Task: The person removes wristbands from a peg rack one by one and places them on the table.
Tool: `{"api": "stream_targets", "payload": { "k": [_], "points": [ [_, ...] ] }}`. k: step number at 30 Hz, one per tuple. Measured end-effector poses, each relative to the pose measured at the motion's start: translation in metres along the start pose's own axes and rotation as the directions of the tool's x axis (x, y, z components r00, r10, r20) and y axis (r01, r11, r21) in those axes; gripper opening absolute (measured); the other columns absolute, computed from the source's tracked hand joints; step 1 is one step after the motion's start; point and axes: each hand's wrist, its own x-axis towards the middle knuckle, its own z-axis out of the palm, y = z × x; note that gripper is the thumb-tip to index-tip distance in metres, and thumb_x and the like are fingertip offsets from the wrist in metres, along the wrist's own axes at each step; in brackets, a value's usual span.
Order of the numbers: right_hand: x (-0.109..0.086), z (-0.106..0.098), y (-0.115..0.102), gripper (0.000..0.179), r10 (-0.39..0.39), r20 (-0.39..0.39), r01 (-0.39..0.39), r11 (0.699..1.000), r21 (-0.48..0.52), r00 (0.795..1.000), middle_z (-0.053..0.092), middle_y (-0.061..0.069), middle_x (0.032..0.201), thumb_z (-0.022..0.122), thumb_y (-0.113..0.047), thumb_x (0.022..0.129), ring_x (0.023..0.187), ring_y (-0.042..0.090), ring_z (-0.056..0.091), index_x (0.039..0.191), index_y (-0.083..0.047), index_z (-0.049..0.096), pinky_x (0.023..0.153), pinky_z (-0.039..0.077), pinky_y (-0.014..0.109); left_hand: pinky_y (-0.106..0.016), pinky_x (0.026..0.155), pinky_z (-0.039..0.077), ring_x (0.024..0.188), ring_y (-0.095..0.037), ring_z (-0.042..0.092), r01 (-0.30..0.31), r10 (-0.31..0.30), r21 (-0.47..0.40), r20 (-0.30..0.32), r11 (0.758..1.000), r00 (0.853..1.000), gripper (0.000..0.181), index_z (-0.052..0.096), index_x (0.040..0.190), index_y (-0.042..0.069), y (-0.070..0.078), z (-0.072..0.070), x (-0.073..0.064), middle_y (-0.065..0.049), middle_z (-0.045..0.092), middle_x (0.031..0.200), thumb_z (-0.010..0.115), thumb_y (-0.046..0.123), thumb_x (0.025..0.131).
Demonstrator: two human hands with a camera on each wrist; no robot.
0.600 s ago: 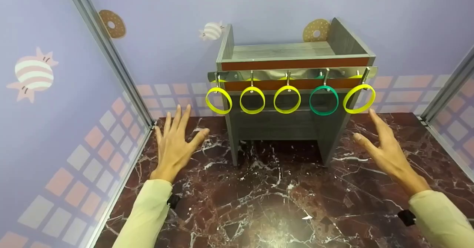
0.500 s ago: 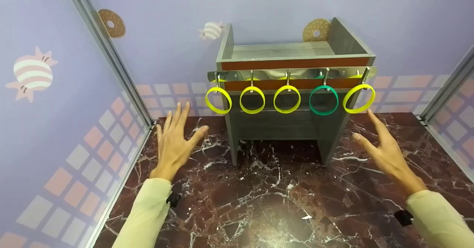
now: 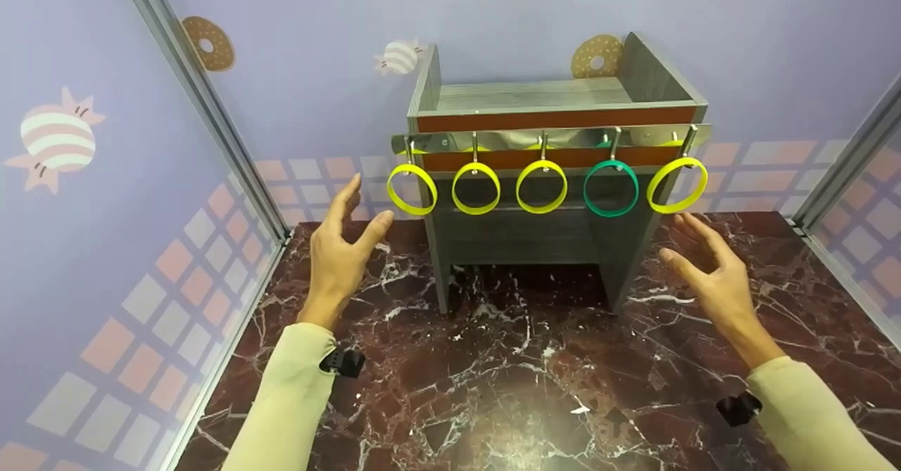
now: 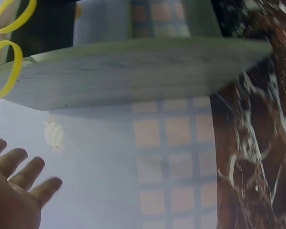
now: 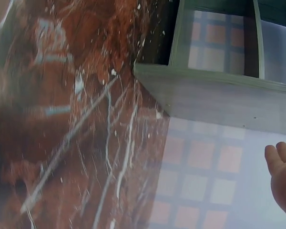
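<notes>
Several rings hang in a row from a metal hook rail [image 3: 503, 140] on the front of a grey wooden shelf [image 3: 535, 94]. Most are yellow, such as the leftmost yellow ring [image 3: 390, 188] and the rightmost yellow ring [image 3: 652, 196]; the teal ring [image 3: 587, 196] is second from the right. My left hand [image 3: 338, 256] is raised just left of the shelf, fingers extended and thumb apart, holding nothing. On the other side, my right hand [image 3: 718, 281] sits below and right of the rightmost ring, thumb and fingers spread with nothing between them. In the left wrist view, two yellow rings show at the upper left.
The shelf stands on a dark red marbled tabletop [image 3: 493, 386] against a lilac wall [image 3: 303, 55] with sweet and doughnut prints. A metal frame post [image 3: 204, 98] runs down the left corner. A small white scrap [image 3: 580, 410] lies near the front.
Both hands have moved inward, and the left has turned so its palm faces the shelf more. The right fingers have come round toward the rightmost ring. The rings still hang on their hooks.
</notes>
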Motion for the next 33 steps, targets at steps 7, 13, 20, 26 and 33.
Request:
{"api": "stream_targets", "payload": {
  "k": [7,13,20,26,33],
  "points": [
    [0.000,0.015,0.008,0.057,0.038,-0.042,-0.032,0.989,0.144,0.998,0.065,0.015,0.143,0.075,0.001,0.097,0.114,0.010,0.071,0.151,-0.002,0.058,0.079,0.059,0.019,-0.037,0.114,0.046,0.134,-0.023,0.060,-0.007,0.005,-0.294,-0.008,0.956,1.000,0.070,0.052,0.156,0.008,0.007,0.007,0.005,-0.006,0.059,0.152,0.082,0.021,0.094],
    [0.002,0.023,0.008,0.050,0.048,-0.066,-0.032,0.976,0.214,0.997,0.072,0.009,0.129,0.078,0.003,0.094,0.111,0.018,0.073,0.142,0.004,0.063,0.081,0.061,0.023,-0.040,0.109,0.052,0.127,-0.030,0.065,-0.003,-0.003,-0.438,-0.013,0.899,1.000,0.063,0.054,0.151,0.001,0.011,0.012,0.010,-0.017,0.064,0.145,0.080,0.003,0.093],
    [0.002,0.027,0.011,0.047,0.077,-0.096,-0.050,0.965,0.256,0.992,0.075,0.002,0.120,0.080,0.003,0.092,0.104,0.015,0.074,0.137,0.007,0.066,0.083,0.061,0.024,-0.036,0.096,0.059,0.113,-0.029,0.072,-0.015,-0.001,-0.481,-0.033,0.877,0.999,0.049,0.064,0.139,-0.003,0.012,0.021,0.017,-0.020,0.072,0.129,0.078,-0.003,0.092],
    [0.003,0.034,0.014,0.046,0.091,-0.120,-0.064,0.974,0.217,0.989,0.076,0.000,0.117,0.081,0.003,0.091,0.103,0.013,0.074,0.136,0.006,0.067,0.082,0.061,0.023,-0.031,0.088,0.061,0.099,-0.022,0.075,-0.021,-0.003,-0.488,-0.047,0.873,0.999,0.035,0.071,0.127,-0.006,0.011,0.024,0.018,-0.022,0.074,0.118,0.078,-0.005,0.092],
    [0.006,0.044,0.012,0.041,0.097,-0.171,-0.054,0.968,0.244,0.980,0.078,0.003,0.109,0.083,0.004,0.089,0.095,0.014,0.076,0.128,0.009,0.071,0.078,0.062,0.024,-0.030,0.083,0.062,0.090,-0.020,0.076,-0.033,0.001,-0.529,-0.061,0.848,0.998,0.025,0.074,0.117,-0.010,0.012,0.024,0.019,-0.017,0.078,0.106,0.077,-0.007,0.092]
  ]
}}
